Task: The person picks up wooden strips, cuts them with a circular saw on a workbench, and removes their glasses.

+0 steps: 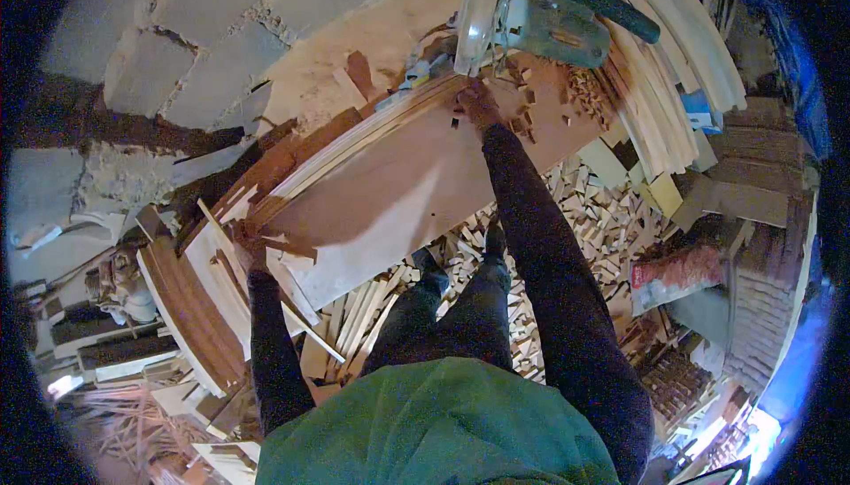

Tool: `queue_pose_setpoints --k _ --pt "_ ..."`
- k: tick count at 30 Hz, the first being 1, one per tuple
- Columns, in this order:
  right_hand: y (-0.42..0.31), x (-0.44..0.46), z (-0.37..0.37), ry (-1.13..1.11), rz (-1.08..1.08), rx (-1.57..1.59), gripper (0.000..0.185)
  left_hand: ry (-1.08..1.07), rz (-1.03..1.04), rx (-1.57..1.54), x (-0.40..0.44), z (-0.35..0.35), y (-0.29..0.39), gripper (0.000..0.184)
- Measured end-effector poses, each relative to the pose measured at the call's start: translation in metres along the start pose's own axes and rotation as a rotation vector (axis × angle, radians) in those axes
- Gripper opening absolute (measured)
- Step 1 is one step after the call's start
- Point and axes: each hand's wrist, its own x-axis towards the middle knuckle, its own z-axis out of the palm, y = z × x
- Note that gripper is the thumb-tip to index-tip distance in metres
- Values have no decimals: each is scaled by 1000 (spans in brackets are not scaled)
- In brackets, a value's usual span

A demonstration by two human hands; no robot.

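Note:
Long thin wooden strips (372,132) lie along the far edge of a flat work board (381,193). At the left end of the strips is my left hand (250,244), its fingers too blurred to tell how they are closed. My right hand (478,104) is at the right end of the strips, beside a saw machine (567,29), with its fingers bent round the strip ends. A small dark piece lies on the board just left of my right hand. Small cut blocks (524,120) are scattered to the right of that hand.
Offcuts (540,263) cover the floor around my legs. Curved-looking long planks (655,86) stand at the right of the machine. More boards (190,308) lie at the left. A red and white sack (677,274) is at the right, and a block wall (212,33) rises behind.

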Motion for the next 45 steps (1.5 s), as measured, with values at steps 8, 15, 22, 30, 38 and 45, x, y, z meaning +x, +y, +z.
queue_pose_setpoints --k 8,15,22,30,38,45 --pt "66 25 -20 63 76 204 55 58 106 163 1 0 41 23" --pt "-9 -15 0 31 74 142 50 -71 -232 -110 -3 0 79 24" --pt "62 24 -17 76 90 219 38 -120 -272 -588 0 2 38 34" --pt "95 45 -25 -67 88 508 34 -61 -233 -90 6 -8 11 55" --pt "185 92 -19 -100 85 556 49 -56 -367 -593 12 -17 -7 43" --pt "191 87 -18 -199 171 1075 42 -23 -339 -367 -4 -19 41 44"
